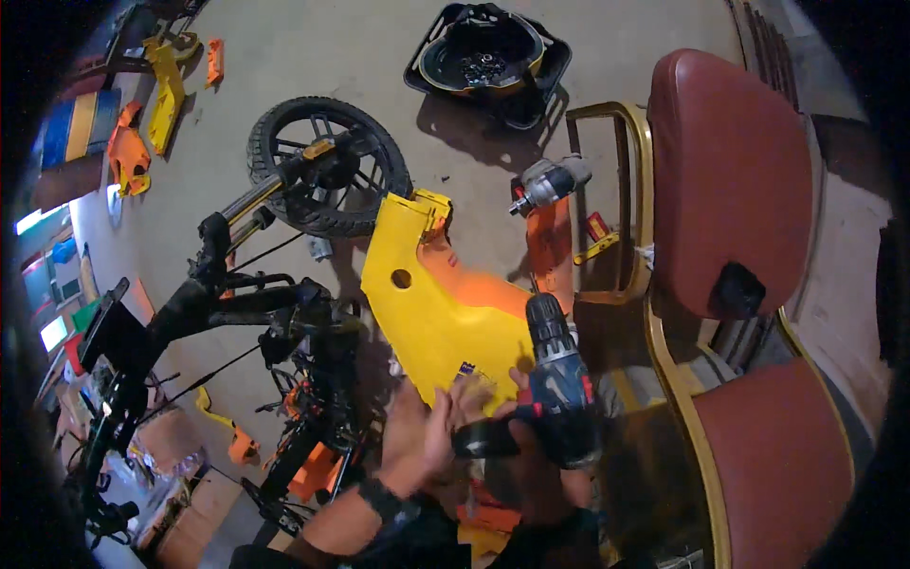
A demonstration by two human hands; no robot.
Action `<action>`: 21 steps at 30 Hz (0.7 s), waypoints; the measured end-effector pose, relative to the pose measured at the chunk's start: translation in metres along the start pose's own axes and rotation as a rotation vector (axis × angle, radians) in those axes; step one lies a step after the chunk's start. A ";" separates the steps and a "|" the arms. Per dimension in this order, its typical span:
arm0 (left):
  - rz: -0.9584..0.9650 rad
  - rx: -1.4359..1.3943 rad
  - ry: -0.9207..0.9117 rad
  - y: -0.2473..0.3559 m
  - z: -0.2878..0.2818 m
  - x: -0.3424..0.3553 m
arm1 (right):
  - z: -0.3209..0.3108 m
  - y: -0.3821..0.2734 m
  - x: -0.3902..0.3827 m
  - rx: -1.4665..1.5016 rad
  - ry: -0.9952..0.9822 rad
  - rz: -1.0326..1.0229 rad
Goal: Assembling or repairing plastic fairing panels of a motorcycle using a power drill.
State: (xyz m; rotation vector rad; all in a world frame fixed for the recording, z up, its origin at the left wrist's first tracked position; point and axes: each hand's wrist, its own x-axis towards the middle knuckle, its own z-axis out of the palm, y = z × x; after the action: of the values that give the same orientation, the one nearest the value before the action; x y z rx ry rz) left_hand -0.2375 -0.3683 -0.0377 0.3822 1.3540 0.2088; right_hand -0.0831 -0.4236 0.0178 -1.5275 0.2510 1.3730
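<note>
The yellow panel point(445, 327), backed with orange, sits right in front of the person, between the partly stripped motorbike point(194, 303) and the red padded chair point(730, 180). The right hand point(536, 474) is wrapped around a cordless drill point(564, 394), its chuck pointing away over the panel's right side. The left hand point(417, 431) is at the panel's near edge, fingers blurred; I can't tell whether they pinch anything. A small dark printed patch point(467, 369) on the panel is too tiny to read. Farther out, a power wrench point(552, 182) is beside the chair's gold frame, and a black tub point(483, 62) of small metal pieces rests on the dull, scuffed floor point(626, 38). More yellow and orange panels lie along the left, where clutter blurs into the dark rim. The person's lap is mostly in shadow.
</note>
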 end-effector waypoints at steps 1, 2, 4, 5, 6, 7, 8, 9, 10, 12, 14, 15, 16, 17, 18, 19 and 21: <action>0.064 0.327 0.132 0.000 -0.012 0.036 | -0.008 0.000 -0.002 -0.017 0.036 -0.004; 0.142 0.655 0.291 0.009 -0.028 0.076 | -0.012 0.005 -0.004 -0.022 0.037 0.004; 0.450 1.246 0.643 0.042 -0.055 0.141 | -0.012 0.006 -0.010 -0.045 0.051 0.020; 0.586 1.313 0.735 0.060 -0.068 0.170 | -0.013 0.009 -0.014 -0.055 0.055 0.029; 0.711 1.380 0.828 0.074 -0.079 0.191 | -0.015 0.012 -0.017 -0.069 0.061 0.047; 0.613 1.346 0.917 0.086 -0.079 0.205 | -0.019 0.016 -0.021 -0.078 0.071 0.065; 0.522 1.301 0.999 0.099 -0.072 0.216 | -0.025 0.018 -0.024 -0.091 0.091 0.075; 0.420 1.271 0.905 0.112 -0.061 0.219 | -0.031 0.019 -0.028 -0.104 0.117 0.079; 0.313 1.249 0.802 0.125 -0.053 0.213 | -0.035 0.021 -0.032 -0.114 0.147 0.086; 0.263 1.220 0.676 0.129 -0.059 0.200 | -0.041 0.021 -0.035 -0.125 0.151 0.100; 0.376 1.202 0.579 0.115 -0.071 0.187 | -0.042 0.020 -0.040 -0.137 0.150 0.109; 0.381 0.994 0.502 0.109 -0.056 0.172 | -0.044 0.017 -0.039 -0.145 0.156 0.102; 0.449 0.902 0.403 0.105 -0.043 0.153 | -0.046 0.017 -0.040 -0.152 0.145 0.087; 0.422 0.923 0.299 0.105 -0.033 0.134 | -0.049 0.015 -0.043 -0.154 0.121 0.075; 0.386 0.946 0.205 0.102 -0.028 0.114 | -0.052 0.018 -0.041 -0.163 0.045 0.039; 0.391 0.915 0.161 0.096 -0.024 0.095 | -0.056 0.026 -0.041 -0.181 0.041 0.016; 0.419 0.843 0.072 0.083 -0.013 0.059 | -0.058 0.036 -0.040 -0.168 0.023 -0.027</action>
State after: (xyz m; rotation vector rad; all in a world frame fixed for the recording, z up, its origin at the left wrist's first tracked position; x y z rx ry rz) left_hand -0.2320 -0.2683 -0.0616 1.3795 1.3733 -0.0187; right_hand -0.0864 -0.5023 0.0215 -1.6798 0.1312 1.3838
